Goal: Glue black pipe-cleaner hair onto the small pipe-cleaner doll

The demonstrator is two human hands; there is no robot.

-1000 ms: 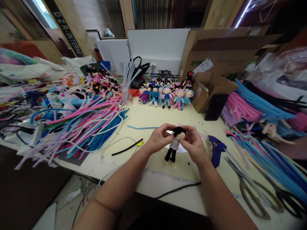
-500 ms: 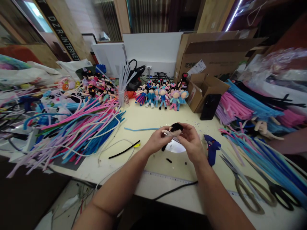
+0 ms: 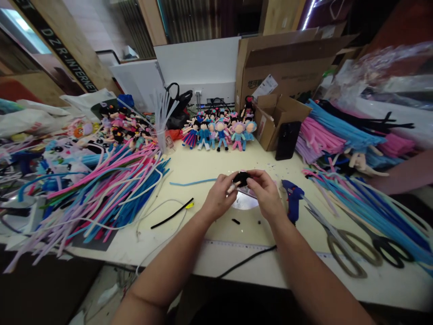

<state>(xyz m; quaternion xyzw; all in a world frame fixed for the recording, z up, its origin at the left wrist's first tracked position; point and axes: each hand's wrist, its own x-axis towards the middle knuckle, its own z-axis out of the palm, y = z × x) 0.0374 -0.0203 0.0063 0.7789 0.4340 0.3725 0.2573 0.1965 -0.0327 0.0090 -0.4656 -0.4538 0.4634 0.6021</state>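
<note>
Between both hands is a small pipe-cleaner doll [image 3: 241, 179], its black hair turned up toward me and pale parts showing at the left. My left hand [image 3: 220, 195] pinches it from the left side. On the other side my right hand [image 3: 264, 190] has thumb and fingers closed on the black part. Much of the doll is hidden by the fingers. Just below lies a bright round spot of light [image 3: 244, 201] on the table. A blue pipe cleaner [image 3: 194, 182] and a black pipe cleaner [image 3: 172, 213] lie to the left.
At right are a blue glue gun [image 3: 292, 201], large scissors [image 3: 345, 246] and a dark phone [image 3: 288, 141]. Finished dolls [image 3: 221, 135] stand at the back before a cardboard box [image 3: 270, 67]. Pipe-cleaner piles [image 3: 111, 194] cover the left. A ruler [image 3: 233, 245] runs along the front.
Both hands have turned the doll, so more of its black hair now faces up and less pale part shows. The whole view has shifted slightly.
</note>
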